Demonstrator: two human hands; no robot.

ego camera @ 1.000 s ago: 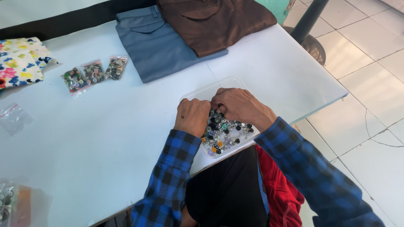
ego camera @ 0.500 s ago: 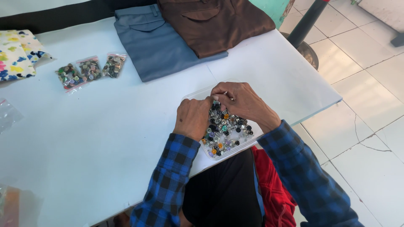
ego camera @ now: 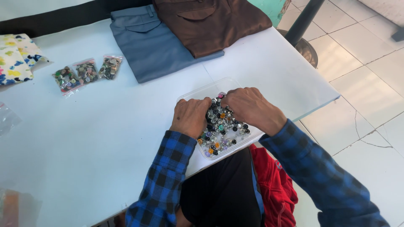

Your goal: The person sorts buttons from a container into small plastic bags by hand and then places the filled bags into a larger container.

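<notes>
A shallow clear plastic tray point(ego camera: 201, 90) lies near the table's front edge, holding several small buttons point(ego camera: 223, 128) in black, silver, orange and green. My left hand point(ego camera: 191, 117) rests knuckles-up on the tray's left side, fingers curled down into the buttons. My right hand point(ego camera: 249, 107) lies over the tray's right half, its fingertips pressed among the buttons near the far rim. Whether either hand pinches a button is hidden under the fingers. Both arms wear blue and black checked sleeves.
Folded grey-blue trousers point(ego camera: 153, 46) and brown trousers point(ego camera: 210, 23) lie at the back of the white table point(ego camera: 84, 138). Three small bags of buttons point(ego camera: 86, 71) sit at the left, beside a flower-printed cloth point(ego camera: 14, 59). A dark pole point(ego camera: 303, 23) stands on the tiled floor, right.
Both hands stay over the tray with only small finger shifts among the buttons. The view has moved a little toward the table's right side.
</notes>
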